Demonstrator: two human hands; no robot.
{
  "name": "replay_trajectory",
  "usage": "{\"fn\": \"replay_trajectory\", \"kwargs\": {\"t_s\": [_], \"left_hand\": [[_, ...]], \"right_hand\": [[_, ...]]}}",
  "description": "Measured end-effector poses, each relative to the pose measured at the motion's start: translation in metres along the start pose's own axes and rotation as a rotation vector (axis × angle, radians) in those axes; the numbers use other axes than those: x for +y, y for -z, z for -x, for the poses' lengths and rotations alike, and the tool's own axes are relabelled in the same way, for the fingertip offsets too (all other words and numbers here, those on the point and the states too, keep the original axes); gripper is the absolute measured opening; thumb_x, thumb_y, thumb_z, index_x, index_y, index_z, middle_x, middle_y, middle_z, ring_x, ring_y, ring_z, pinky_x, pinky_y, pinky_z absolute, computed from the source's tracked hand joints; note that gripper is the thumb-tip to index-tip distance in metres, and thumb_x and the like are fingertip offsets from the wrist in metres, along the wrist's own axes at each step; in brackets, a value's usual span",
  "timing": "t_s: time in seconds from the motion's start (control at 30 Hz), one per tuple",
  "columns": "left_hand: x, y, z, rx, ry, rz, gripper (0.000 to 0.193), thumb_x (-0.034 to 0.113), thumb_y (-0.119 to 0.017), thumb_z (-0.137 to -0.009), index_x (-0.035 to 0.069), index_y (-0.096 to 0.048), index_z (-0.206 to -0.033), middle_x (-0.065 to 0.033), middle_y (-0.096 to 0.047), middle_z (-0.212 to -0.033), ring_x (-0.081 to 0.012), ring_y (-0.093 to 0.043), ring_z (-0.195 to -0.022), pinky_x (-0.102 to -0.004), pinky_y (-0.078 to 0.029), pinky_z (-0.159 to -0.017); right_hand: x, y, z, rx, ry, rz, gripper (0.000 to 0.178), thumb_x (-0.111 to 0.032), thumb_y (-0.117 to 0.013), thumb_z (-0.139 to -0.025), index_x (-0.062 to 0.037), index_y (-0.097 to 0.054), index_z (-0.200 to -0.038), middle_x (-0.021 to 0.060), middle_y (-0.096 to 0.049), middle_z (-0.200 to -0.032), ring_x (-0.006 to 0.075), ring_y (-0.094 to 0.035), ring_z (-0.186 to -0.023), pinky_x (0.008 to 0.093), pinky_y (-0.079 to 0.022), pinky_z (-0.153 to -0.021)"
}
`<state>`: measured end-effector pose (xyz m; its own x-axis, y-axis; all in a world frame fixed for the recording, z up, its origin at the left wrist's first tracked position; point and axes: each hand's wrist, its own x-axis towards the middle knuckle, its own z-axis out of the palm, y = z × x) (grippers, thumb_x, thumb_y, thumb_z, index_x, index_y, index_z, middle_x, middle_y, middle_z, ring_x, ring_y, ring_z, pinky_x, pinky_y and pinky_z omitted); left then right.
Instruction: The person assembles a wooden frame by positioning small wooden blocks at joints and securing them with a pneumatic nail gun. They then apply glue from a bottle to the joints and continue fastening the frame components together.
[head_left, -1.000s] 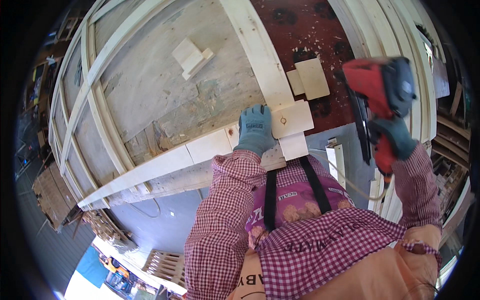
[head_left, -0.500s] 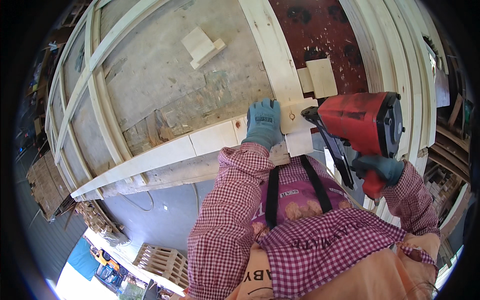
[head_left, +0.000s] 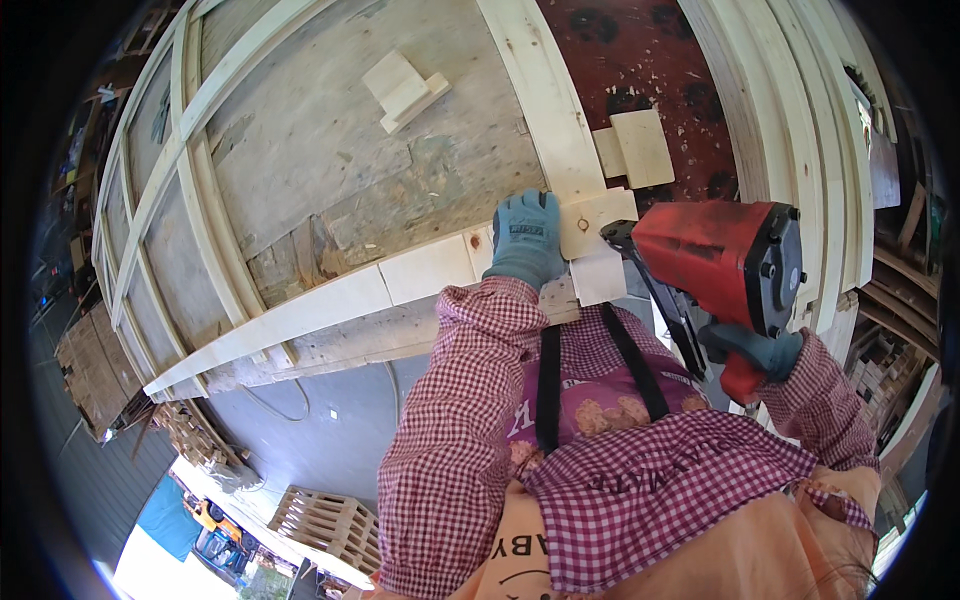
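Note:
In my right hand (head_left: 757,347), gloved in blue, is the handle of a red and black nail gun (head_left: 700,252). Its black nose (head_left: 618,234) is at the right side of a thin square wood piece (head_left: 592,222) with a knot, at the frame's corner. Just left of that piece, my left hand (head_left: 527,240), also gloved, is closed over the pale wooden strip (head_left: 430,270) along the near edge; its fingertips are partly hidden. A second small wood piece (head_left: 597,279) juts out toward me beneath the knotted one. A long pale board (head_left: 540,90) runs away from the corner.
Loose wood blocks lie on the worn plywood top (head_left: 330,130), one being a pale block (head_left: 393,83). Another pale block (head_left: 641,149) rests on the dark red surface (head_left: 600,60). Long boards (head_left: 780,120) are stacked at right. A wooden pallet (head_left: 325,525) stands below left.
The nail gun and my right hand have shifted slightly toward me, with the nose still beside the knotted piece. My left hand stays at nearly the same spot on the strip.

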<state>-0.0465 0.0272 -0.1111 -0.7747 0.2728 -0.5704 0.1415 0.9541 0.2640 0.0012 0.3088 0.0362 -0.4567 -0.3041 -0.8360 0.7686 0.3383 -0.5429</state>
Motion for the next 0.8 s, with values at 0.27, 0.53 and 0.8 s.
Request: {"fn": "replay_trajectory", "kwargs": {"t_s": [0.27,0.53,0.8], "left_hand": [[0.000,-0.002,-0.003,0.002,-0.020,-0.032,0.074,0.036,-0.076,-0.057,0.003,-0.045,-0.115,-0.0163,-0.048,-0.111,-0.0326,-0.048,-0.107,-0.0404,-0.036,-0.094],[-0.001,0.002,0.000,-0.010,-0.017,-0.047,0.075,0.036,-0.077,-0.056,0.003,-0.045,-0.115,-0.0168,-0.048,-0.112,-0.0324,-0.048,-0.107,-0.0400,-0.037,-0.093],[-0.003,0.001,0.003,-0.009,0.004,-0.039,0.076,0.036,-0.077,-0.054,0.003,-0.045,-0.115,-0.0164,-0.047,-0.112,-0.0322,-0.048,-0.106,-0.0397,-0.037,-0.093]], "right_hand": [[-0.002,-0.002,-0.008,-0.075,-0.005,0.131,0.014,-0.014,-0.065,-0.079,-0.0012,-0.061,-0.082,0.0037,-0.059,-0.068,0.0122,-0.055,-0.059,0.0267,-0.043,-0.053],[0.011,0.003,-0.006,-0.217,0.413,0.541,0.016,-0.011,-0.059,-0.084,0.0001,-0.061,-0.095,0.0063,-0.061,-0.074,0.0141,-0.058,-0.063,0.0273,-0.046,-0.057],[-0.002,0.004,0.012,-0.153,0.236,0.153,0.017,-0.003,-0.059,-0.078,0.0060,-0.057,-0.093,0.0114,-0.059,-0.071,0.0206,-0.061,-0.064,0.0366,-0.052,-0.061]]}}
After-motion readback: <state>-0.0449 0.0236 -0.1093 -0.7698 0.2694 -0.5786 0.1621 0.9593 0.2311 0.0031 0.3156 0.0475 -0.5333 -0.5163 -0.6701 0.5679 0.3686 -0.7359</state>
